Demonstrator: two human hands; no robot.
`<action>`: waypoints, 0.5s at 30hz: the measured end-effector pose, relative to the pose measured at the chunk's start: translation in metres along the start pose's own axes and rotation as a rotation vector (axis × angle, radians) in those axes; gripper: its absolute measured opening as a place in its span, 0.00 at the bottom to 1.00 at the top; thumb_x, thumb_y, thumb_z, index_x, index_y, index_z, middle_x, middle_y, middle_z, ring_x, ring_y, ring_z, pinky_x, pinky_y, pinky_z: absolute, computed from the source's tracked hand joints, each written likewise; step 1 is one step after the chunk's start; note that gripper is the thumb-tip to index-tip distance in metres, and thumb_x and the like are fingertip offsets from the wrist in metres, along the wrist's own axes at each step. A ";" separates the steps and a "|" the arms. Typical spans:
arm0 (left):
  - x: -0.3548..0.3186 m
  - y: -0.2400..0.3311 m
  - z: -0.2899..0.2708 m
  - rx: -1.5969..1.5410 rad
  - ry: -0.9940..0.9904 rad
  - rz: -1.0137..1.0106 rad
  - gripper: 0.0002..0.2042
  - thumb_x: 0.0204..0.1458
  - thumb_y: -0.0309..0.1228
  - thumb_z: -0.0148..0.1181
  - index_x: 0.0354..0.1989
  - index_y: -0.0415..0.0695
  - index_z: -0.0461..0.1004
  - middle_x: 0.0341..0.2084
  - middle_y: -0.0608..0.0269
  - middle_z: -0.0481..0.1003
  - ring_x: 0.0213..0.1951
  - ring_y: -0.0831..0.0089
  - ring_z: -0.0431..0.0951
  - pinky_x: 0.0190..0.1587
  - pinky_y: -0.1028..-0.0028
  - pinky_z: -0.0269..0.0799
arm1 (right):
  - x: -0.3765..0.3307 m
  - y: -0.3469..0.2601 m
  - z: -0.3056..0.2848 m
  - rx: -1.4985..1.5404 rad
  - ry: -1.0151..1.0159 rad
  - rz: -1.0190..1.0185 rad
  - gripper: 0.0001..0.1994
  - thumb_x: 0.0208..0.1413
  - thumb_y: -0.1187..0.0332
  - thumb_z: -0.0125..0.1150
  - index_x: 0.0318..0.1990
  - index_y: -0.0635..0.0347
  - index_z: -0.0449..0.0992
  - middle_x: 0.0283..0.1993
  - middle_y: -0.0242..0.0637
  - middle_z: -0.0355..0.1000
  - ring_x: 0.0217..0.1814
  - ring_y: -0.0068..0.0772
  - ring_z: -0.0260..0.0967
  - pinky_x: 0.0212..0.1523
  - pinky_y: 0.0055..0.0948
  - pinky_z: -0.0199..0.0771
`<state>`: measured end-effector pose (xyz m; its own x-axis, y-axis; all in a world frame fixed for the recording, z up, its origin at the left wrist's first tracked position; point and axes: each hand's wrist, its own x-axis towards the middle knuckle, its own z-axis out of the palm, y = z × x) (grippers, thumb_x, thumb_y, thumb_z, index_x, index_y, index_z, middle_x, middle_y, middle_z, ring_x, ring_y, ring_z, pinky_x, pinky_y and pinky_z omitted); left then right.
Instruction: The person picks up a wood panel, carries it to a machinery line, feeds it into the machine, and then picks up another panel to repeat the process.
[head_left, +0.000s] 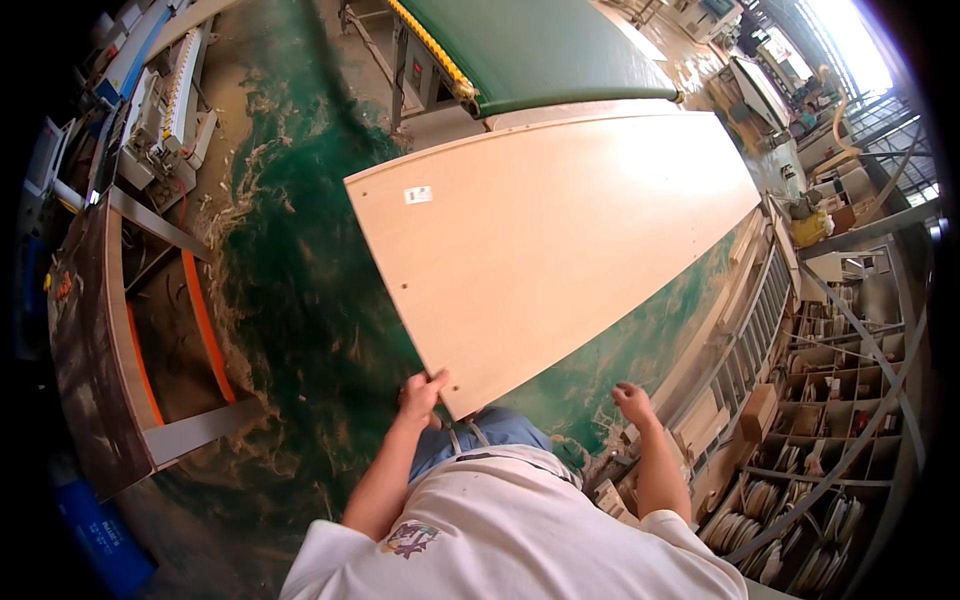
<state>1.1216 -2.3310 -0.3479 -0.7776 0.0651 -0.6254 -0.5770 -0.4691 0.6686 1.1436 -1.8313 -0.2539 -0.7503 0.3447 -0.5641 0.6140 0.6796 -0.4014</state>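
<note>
A large pale wooden panel [570, 230] reaches from my waist toward the green belt conveyor. It has small drilled holes along its left and right edges and a white label near its far left corner. My left hand [421, 397] is closed on the panel's left edge near the closest corner, thumb on top, fingers mostly hidden under it. Off the panel's right side, my right hand [632, 402] hangs apart from it, fingers curled in, with nothing visible in them.
The green conveyor [560, 50] with a yellow-edged side stands beyond the panel. At left is a dark-topped frame table [95, 350] with orange bars. Compartment shelves [810, 430] holding rolls of edging stand at right, beside a roller rack [735, 360]. Sawdust streaks the green floor [300, 280].
</note>
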 end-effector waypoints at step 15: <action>-0.111 0.116 -0.345 0.472 1.095 0.326 0.15 0.61 0.42 0.62 0.39 0.40 0.74 0.33 0.68 0.74 0.36 0.76 0.71 0.43 0.70 0.69 | 0.131 -0.138 -0.090 -0.306 0.114 -0.351 0.19 0.61 0.60 0.60 0.53 0.66 0.78 0.44 0.51 0.81 0.48 0.44 0.80 0.49 0.38 0.77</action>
<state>1.2272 -2.6960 -0.3398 -0.4145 -0.8730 -0.2571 -0.6056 0.0538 0.7939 0.9382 -1.8218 -0.2072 -0.9319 0.1172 -0.3433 0.2311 0.9213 -0.3129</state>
